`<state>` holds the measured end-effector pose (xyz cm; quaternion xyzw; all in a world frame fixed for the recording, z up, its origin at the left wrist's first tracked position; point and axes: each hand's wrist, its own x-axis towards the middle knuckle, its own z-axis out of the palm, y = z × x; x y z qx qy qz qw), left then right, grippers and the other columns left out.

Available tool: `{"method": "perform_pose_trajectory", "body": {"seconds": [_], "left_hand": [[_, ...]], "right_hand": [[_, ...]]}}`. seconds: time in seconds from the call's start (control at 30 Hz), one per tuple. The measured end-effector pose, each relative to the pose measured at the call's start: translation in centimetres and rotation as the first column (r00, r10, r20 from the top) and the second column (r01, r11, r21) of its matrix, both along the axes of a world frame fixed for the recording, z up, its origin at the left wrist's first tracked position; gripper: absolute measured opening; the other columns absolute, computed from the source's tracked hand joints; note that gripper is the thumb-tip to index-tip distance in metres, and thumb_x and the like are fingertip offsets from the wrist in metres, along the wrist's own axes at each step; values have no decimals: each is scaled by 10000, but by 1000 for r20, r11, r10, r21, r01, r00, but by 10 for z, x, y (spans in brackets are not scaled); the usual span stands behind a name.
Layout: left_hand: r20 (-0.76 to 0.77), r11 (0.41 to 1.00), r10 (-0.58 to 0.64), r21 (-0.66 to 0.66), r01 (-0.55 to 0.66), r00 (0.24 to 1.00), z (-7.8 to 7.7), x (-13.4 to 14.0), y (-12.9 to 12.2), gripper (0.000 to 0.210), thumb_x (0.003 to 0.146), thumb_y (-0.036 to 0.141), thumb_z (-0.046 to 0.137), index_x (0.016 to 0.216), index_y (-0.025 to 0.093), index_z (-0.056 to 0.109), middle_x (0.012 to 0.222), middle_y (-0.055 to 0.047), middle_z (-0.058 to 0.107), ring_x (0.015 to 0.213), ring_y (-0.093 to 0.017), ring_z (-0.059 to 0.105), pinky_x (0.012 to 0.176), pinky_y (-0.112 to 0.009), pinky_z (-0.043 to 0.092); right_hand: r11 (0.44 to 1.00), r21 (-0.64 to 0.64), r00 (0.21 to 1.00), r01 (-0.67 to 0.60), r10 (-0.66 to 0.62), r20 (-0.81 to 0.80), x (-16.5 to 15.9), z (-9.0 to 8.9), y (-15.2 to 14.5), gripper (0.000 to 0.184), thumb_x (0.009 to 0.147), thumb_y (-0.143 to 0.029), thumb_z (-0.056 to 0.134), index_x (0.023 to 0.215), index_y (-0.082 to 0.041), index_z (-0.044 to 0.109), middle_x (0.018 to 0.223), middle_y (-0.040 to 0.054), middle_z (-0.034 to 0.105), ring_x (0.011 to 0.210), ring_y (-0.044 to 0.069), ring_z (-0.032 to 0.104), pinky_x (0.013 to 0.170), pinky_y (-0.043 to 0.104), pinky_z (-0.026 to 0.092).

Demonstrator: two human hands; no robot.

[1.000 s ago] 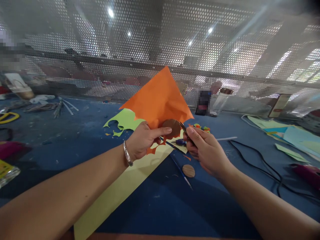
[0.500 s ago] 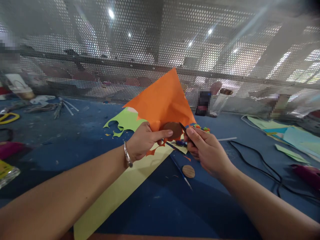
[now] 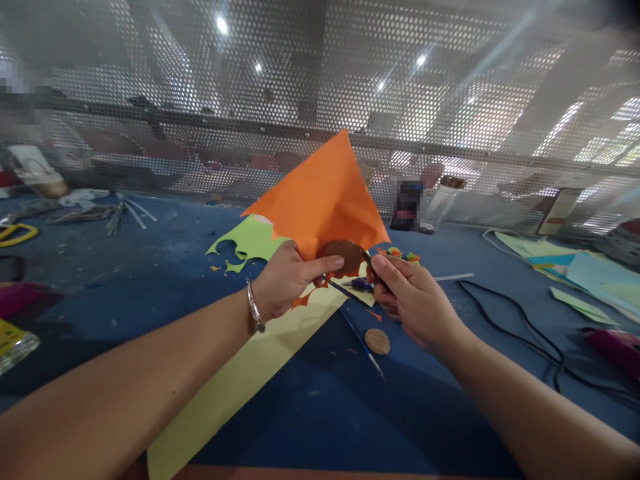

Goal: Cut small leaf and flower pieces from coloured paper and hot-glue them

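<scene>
Scarcely anything has shifted: left hand (image 3: 285, 280) still pinches orange paper (image 3: 323, 200) and brown disc (image 3: 343, 255) mid-frame; right hand (image 3: 413, 303) grips scissors (image 3: 369, 259) above the counter (image 3: 325, 413).

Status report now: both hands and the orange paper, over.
Left hand grips orange paper with brown disc. Right hand holds scissors at the disc's edge. Nothing blocks the cut.

Single head cam, looking forward and down over the blue table (image 3: 320, 413). Close range: both forearms enter from the bottom corners. Perforated metal screen (image 3: 250, 100) fills the upper frame. No second view.
</scene>
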<state>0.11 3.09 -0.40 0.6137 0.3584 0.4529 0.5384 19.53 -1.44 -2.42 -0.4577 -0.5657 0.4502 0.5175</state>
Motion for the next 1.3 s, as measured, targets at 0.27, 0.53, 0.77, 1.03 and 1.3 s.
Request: {"method": "perform_pose_trajectory", "body": {"seconds": [0.27, 0.53, 0.77, 1.03, 1.3], "left_hand": [[-48, 998, -46, 32, 47, 998, -9, -2, 2, 435, 696, 470, 864, 542, 147, 616, 514, 0, 520, 504, -95, 427, 482, -256, 295], [-89, 996, -55, 58, 60, 995, -6, -4, 3, 446, 703, 474, 857, 528, 157, 598, 520, -6, 540, 511, -106, 472, 493, -256, 353], [55, 996, 76, -44, -74, 996, -2, -4, 8, 286, 673, 310, 869, 615, 141, 645, 569, 7, 571, 524, -92, 490, 505, -232, 394], [-15, 998, -69, 3, 69, 998, -4, 0, -1, 186, 695, 264, 845, 677, 149, 700, 630, 3, 631, 565, -98, 530, 550, -236, 421], [75, 981, -171, -84, 177, 982, 5, -1, -8, 233, 725, 363, 820, 736, 160, 705, 678, -18, 651, 608, -125, 580, 591, -250, 463]], "right_hand": [[1000, 3, 1000, 8, -8, 0, 1, 0, -1, 488, 901, -663, 619, 781, -194, 556, 504, -84, 335, 428, 58, 222, 370, 188, 158], [1000, 0, 1000, -9, 9, 27, 3, 1, 0, 486, 908, -655, 618, 768, -197, 540, 510, -88, 323, 428, 52, 217, 378, 188, 156], [999, 39, 999, 7, -9, 37, 4, -1, 2, 467, 920, -650, 605, 813, -198, 561, 530, -89, 336, 433, 55, 217, 388, 204, 151], [971, 220, 960, 93, -146, 238, 2, -1, 0, 309, 840, -485, 765, 859, -197, 655, 622, -27, 551, 528, 113, 450, 474, 238, 341], [965, 220, 975, 140, -173, 140, 2, 0, -4, 271, 861, -444, 741, 897, -199, 630, 599, -55, 469, 501, 97, 389, 458, 244, 308]]}}
